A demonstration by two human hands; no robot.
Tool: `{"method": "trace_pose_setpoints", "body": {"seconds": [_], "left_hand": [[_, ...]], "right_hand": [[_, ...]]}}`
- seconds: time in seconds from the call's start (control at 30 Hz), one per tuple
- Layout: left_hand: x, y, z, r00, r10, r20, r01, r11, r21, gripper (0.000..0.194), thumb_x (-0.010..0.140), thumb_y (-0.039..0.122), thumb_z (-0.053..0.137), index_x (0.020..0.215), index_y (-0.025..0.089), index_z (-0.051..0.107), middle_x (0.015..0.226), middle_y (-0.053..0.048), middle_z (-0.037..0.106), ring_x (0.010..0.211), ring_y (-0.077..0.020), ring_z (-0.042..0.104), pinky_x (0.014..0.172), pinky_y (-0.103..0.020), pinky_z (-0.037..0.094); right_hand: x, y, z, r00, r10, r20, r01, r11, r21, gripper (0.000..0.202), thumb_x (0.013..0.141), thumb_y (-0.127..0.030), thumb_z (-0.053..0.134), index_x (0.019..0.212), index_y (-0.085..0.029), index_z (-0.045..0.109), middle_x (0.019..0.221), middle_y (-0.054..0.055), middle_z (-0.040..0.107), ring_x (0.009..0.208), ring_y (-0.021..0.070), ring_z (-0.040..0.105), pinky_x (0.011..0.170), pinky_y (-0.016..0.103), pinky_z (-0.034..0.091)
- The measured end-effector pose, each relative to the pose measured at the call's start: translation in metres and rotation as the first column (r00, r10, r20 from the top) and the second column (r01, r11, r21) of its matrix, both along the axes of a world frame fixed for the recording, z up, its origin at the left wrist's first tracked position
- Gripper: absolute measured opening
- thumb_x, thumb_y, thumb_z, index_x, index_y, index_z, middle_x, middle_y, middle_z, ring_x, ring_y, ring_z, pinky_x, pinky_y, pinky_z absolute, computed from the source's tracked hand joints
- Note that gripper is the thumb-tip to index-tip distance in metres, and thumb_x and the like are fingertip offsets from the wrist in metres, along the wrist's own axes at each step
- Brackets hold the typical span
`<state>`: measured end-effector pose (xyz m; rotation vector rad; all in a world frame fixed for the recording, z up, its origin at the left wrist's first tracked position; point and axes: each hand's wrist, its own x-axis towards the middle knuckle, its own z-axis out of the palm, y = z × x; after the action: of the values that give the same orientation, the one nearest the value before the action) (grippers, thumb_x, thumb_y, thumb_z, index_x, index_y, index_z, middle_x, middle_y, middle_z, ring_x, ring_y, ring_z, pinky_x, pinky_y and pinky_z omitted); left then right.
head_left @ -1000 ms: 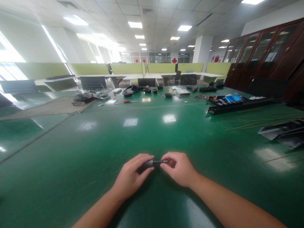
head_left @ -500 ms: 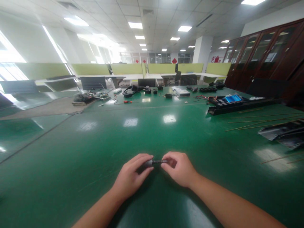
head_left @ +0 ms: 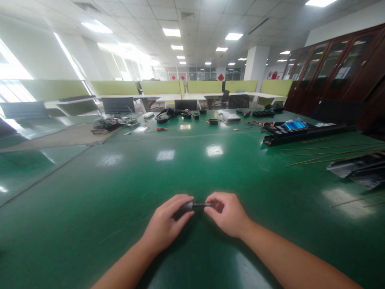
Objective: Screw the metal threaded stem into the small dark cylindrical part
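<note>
- Over the green surface [head_left: 135, 176], the grey cylinder [head_left: 188, 206] w/ thin dark shaft [head_left: 198, 204] is betw. both hands; contact w/ surface: cannot tell.
- Left hand [head_left: 167, 220] is closed on the cylinder; right hand [head_left: 230, 214] pinches the shaft's far end.
- Prob. light, stiff; smooth cylinder may slip, so better grip its body, incl. thumb.
</note>
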<state>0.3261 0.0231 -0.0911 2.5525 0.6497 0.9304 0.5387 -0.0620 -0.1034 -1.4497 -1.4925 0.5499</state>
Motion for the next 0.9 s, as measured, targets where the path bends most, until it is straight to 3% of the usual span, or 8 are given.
{"method": "trace_pose_setpoints", "body": {"seconds": [0.9], "left_hand": [[-0.0017,0.0019,-0.0014,1.0,0.015,-0.017,-0.015,1.0,-0.011,0.028,0.093,0.03,0.063,0.12,0.024,0.064,0.115,-0.006,0.068,0.106,-0.0199,0.065,0.096,-0.032,0.055]], "right_hand": [[0.0027,-0.0001,0.0016,1.0,-0.006,0.018,0.007,1.0,-0.02,0.006,0.078,-0.021,0.068,0.083,-0.019,0.07,0.072,0.001,0.071,0.061,0.0142,0.061,0.059,0.023,0.046]]}}
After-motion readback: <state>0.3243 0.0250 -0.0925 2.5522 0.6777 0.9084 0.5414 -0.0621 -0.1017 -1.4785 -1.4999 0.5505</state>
